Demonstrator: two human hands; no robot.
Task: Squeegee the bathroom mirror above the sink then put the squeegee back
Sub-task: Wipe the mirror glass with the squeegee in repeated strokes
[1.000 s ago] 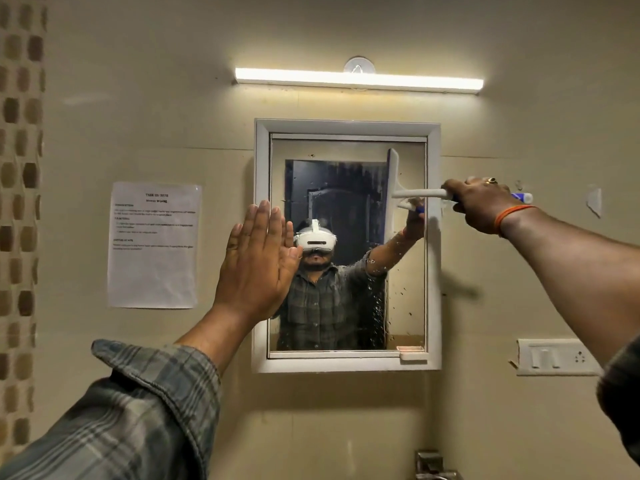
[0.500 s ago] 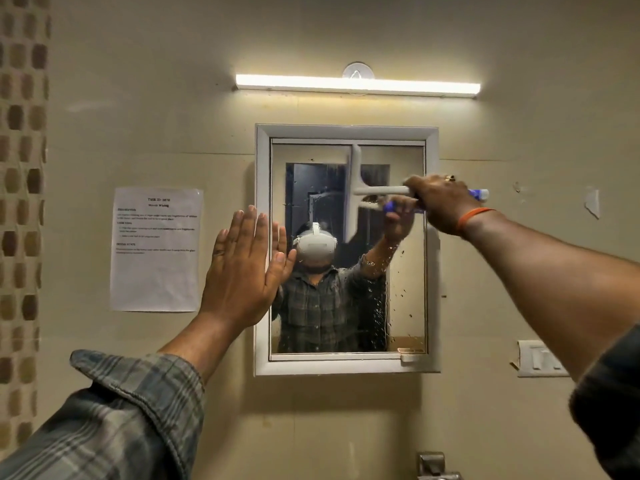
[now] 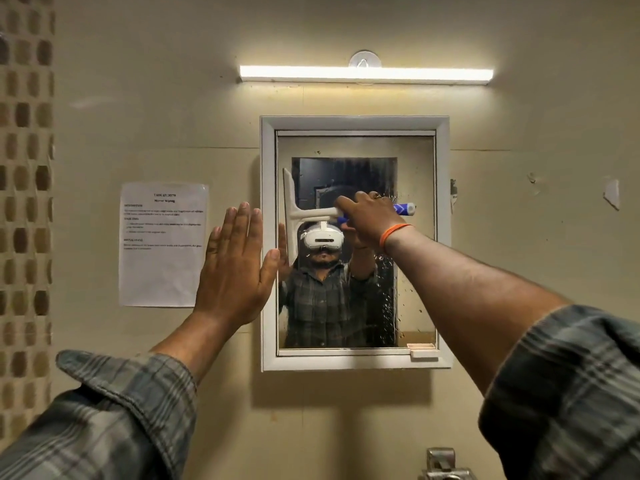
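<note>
A white-framed mirror [image 3: 415, 168] hangs on the beige wall, with water droplets on its lower right glass. My right hand [image 3: 369, 216] grips the handle of a white squeegee [image 3: 292, 216] with a blue grip end. The blade stands upright against the glass near the mirror's left edge. My left hand [image 3: 235, 268] lies flat and open on the wall beside the mirror's left frame, the thumb reaching onto the frame. The sink is out of view.
A lit tube light [image 3: 365, 74] runs above the mirror. A printed paper sheet [image 3: 162, 244] is taped to the wall on the left. A metal tap top [image 3: 441, 464] shows at the bottom edge. A mosaic tile strip [image 3: 26, 202] runs down the far left.
My right hand has drawn the squeegee across the glass from the right side to the left edge and slightly lower. My left hand stayed flat on the wall.
</note>
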